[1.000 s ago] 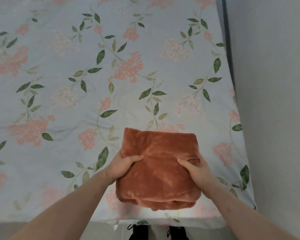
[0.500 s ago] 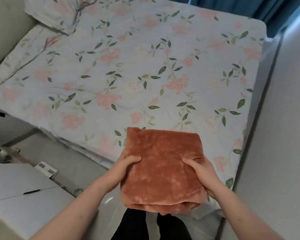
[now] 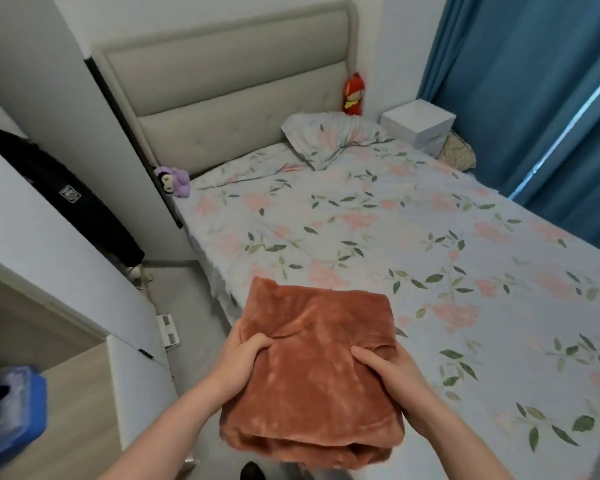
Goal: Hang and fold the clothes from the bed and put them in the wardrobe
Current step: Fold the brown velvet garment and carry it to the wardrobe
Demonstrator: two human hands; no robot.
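Observation:
A folded rust-brown fleece garment (image 3: pixel 312 375) is lifted off the bed and held in front of me. My left hand (image 3: pixel 238 362) grips its left edge, thumb on top and fingers underneath. Its right edge is gripped the same way by my right hand (image 3: pixel 392 375). The bed (image 3: pixel 430 237) with its floral sheet lies ahead and to the right, with no other clothes showing on it. At the left stands a white wardrobe panel (image 3: pixel 49 237) with a wooden-lined opening (image 3: pixel 21 327) low beside it.
A pillow (image 3: pixel 333 133), a white box (image 3: pixel 418 124) and a red doll (image 3: pixel 353 95) sit at the head of the bed. A purple plush toy (image 3: pixel 172 180) lies by the headboard. Blue curtains (image 3: pixel 534 81) hang at right. A blue bag (image 3: pixel 11 410) is at far left.
I have turned left and away from the bed while both hands carry the folded garment. The headboard, wardrobe side and floor have come into view.

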